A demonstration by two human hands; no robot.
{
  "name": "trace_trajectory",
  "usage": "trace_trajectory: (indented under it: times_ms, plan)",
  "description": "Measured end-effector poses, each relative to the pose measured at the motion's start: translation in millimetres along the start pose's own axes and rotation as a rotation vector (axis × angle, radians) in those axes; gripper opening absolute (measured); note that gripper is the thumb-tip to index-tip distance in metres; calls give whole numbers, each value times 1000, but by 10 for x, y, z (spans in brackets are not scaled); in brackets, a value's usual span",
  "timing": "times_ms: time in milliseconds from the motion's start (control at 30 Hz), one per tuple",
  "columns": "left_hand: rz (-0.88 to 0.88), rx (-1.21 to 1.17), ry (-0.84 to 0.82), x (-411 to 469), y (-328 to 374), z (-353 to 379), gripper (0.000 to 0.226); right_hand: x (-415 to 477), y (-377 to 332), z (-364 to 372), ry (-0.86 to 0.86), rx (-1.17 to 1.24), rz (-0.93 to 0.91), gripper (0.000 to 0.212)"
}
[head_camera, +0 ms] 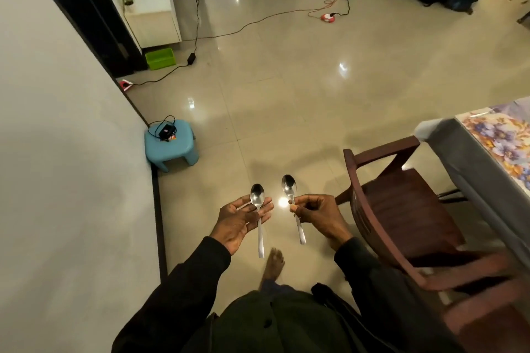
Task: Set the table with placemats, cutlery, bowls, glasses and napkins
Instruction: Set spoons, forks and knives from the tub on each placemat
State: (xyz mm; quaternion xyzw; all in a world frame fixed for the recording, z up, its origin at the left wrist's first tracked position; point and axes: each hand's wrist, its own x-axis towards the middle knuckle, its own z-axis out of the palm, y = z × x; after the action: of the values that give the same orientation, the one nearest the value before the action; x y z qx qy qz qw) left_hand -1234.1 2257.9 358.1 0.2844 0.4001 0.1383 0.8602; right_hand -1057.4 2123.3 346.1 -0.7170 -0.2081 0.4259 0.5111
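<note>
The table (459, 152), under a flowered cloth, fills the right edge of the frame, with a dark wooden chair (401, 209) just beside it and a blue stool (172, 149) at left centre. Low in the middle, the left hand (241, 221) lies palm up, fingers flat, and the left spoon (257, 195) rests loose across them (bowl pointing away). The right hand (318, 215) pinches the right spoon (289, 185) at its neck between thumb and curled fingers; both spoons are plain shiny steel.
</note>
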Motion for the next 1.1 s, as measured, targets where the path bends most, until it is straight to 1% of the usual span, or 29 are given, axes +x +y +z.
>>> trace_trajectory:
  times_ms: [133,267,467,533,633,800,933,1100]
  plan:
    - [13,29,-7,566,466,181,54,657,-331,-124,-8,30,-23,10]
    - [-19,14,-6,1114,812,419,54,1199,-556,-311,49,82,-18,10]
    - [-54,98,-65,1996,1253,905,55,1868,-812,-676,127,99,17,7]
    - [-76,124,-89,2362,1405,1067,57,2132,-881,-832,179,118,34,9]
    - [-107,179,-138,2937,1612,1318,53,2533,-977,-1054,245,133,43,11]
    - [-168,335,-272,3842,2073,1876,60,3179,-1194,-1415,447,208,59,10]
    - [-220,470,-364,4525,2393,2334,51,3607,-1375,-1677,630,278,72,10]
    - [-295,586,-443,5155,2529,2957,45,3915,-1492,-2054,781,366,88,13]
